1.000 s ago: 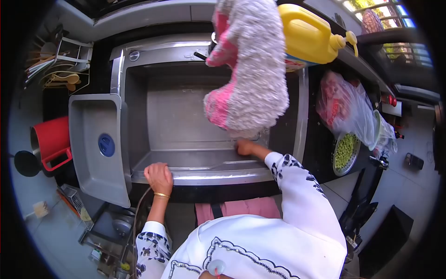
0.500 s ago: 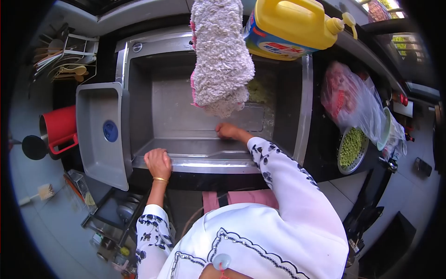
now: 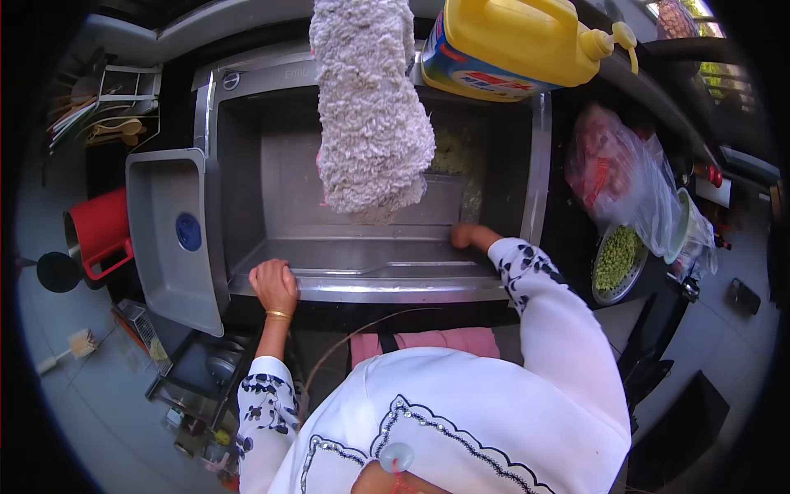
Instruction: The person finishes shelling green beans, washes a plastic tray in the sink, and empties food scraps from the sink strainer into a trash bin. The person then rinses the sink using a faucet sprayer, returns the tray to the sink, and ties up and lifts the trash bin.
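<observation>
My left hand (image 3: 274,285) is closed over the front rim of the steel sink (image 3: 370,290), near its left corner. Down inside the basin, toward the front right, my right hand (image 3: 469,237) has its fingers curled against the metal; whatever it holds is hidden. A fluffy white cloth (image 3: 370,107) with pink edges hangs over the middle of the sink and hides part of the basin. Greenish bits (image 3: 451,152) lie on the basin floor at the back right.
A yellow detergent jug (image 3: 510,41) stands at the back right. To the right are a plastic bag (image 3: 613,173) and a colander of green beans or peas (image 3: 615,259). On the left are a grey tray (image 3: 164,263) and a red pitcher (image 3: 99,233).
My right hand went left along the basin, then back right. The cloth and jug appear further left than at first, with the cloth's pink side mostly turned away. My left hand stays on the rim.
</observation>
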Demonstrator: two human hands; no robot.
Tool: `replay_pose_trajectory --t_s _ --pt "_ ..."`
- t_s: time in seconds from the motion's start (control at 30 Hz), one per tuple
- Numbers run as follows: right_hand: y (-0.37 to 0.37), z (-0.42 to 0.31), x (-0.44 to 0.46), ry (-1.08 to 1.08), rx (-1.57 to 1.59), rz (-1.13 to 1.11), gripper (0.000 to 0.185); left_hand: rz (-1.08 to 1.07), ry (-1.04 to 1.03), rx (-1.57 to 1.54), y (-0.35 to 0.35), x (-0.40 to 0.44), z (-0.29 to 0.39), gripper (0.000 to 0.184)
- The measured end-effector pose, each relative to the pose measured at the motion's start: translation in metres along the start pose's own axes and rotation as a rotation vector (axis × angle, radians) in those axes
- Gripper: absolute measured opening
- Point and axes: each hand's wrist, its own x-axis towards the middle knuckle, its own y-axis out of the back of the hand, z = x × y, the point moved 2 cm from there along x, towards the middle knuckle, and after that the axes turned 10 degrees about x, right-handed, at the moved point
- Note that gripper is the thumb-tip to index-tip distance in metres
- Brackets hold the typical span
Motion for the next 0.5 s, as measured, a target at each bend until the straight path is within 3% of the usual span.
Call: replay_pose_trajectory --t_s 0.03,0.13,0.2,0.3,0.37,0.4,0.47,0.5 --pt "-0.005 0.0 0.0 -0.083 -0.032 -0.014 0.028 0.009 0.003 -0.002 0.0 0.001 0.001 0.012" --pt "0.018 0.012 0.004 -0.066 -0.123 0.117 0.028 -0.022 0.007 -0.006 0.001 0.001 0.001 0.012" --pt "0.055 0.018 0.019 -0.057 -0.27 0.23 0.026 -0.019 0.004 -0.007 0.002 0.0 0.0 0.012" --pt "0.12 0.006 0.011 -0.038 -0.224 0.268 0.027 -0.02 0.014 -0.008 0.001 0.0 0.001 0.013" --pt "0.14 0.006 0.013 0.014 -0.184 0.521 0.029 -0.027 0.017 -0.005 0.002 0.002 0.0 0.013" --pt "0.139 0.006 0.011 0.012 -0.189 0.528 0.029 -0.029 0.016 -0.007 0.002 0.002 -0.001 0.013" --pt "0.12 0.022 0.016 0.006 0.118 0.957 0.032 -0.031 0.019 -0.005 0.001 0.001 0.0 0.013" --pt "0.111 0.026 0.016 0.004 0.116 0.956 0.032 -0.031 0.02 -0.008 0.0 0.0 0.0 0.013"
